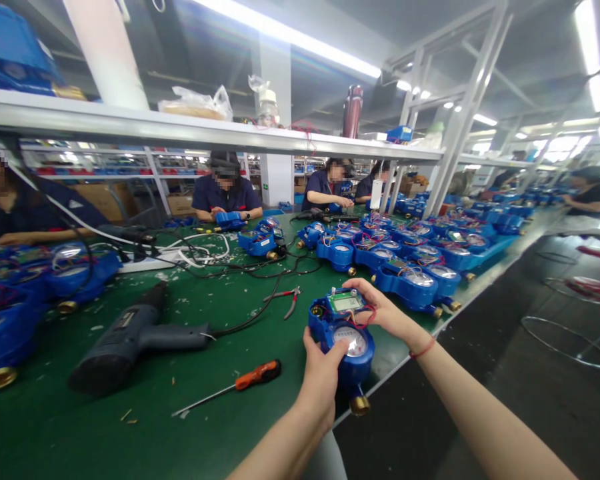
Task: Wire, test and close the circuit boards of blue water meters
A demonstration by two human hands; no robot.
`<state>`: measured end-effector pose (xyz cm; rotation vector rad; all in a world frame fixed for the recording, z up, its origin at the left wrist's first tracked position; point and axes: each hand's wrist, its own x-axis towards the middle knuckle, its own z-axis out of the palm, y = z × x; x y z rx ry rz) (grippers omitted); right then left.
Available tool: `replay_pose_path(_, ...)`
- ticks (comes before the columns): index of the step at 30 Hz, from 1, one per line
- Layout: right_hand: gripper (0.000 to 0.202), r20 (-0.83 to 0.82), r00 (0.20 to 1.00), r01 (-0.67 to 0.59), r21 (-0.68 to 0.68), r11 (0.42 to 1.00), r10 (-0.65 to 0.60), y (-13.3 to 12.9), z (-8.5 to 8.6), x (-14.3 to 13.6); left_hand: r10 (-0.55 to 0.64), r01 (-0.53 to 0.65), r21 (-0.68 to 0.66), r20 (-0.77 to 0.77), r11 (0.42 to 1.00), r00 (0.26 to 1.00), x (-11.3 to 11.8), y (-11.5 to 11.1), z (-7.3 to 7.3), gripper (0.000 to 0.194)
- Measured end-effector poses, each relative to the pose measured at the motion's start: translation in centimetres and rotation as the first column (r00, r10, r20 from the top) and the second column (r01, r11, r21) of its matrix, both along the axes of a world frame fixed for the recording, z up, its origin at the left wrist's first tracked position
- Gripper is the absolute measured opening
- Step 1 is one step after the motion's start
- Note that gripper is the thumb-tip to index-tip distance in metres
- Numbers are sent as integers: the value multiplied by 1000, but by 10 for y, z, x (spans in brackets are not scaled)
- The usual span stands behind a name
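A blue water meter (356,372) with a round clear dial and a brass pipe end is at the bench's front edge. My left hand (321,373) grips its near left side, thumb beside the dial. My right hand (383,312) is closed around the green circuit board (347,301) with a small display, at the meter's top end. Red and other thin wires run from the board beside my right fingers. Whether the board sits fully in the housing cannot be made out. Red-handled pliers (291,303) lie just beyond the meter.
An orange screwdriver (259,375) and a grey heat gun (135,340) lie to the left on the green bench (220,427). Several blue meters (415,283) crowd the right side, more stand at left. Cables (250,267) cross the middle. Co-workers (226,190) sit opposite, beneath a shelf (220,133).
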<state>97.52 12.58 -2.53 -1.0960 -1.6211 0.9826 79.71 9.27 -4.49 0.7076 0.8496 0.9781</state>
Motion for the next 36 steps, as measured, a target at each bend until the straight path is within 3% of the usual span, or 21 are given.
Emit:
replay_pose_path(5,63,-74,997,31,-5,999,-32,2,-3,-1,-3,3,11,-9,1000,1000,-2,-1,0,81)
replay_pose_path(17,57,16,997,80,-32,996,-80,-3,11,1,6,-5,36,-27,999,1000,-6,-1,-2,87)
replay_pose_path(36,55,33,984,178,-7,984,-178,2,11,2,-8,16,68,-117,998,993,-4,1,-3,91)
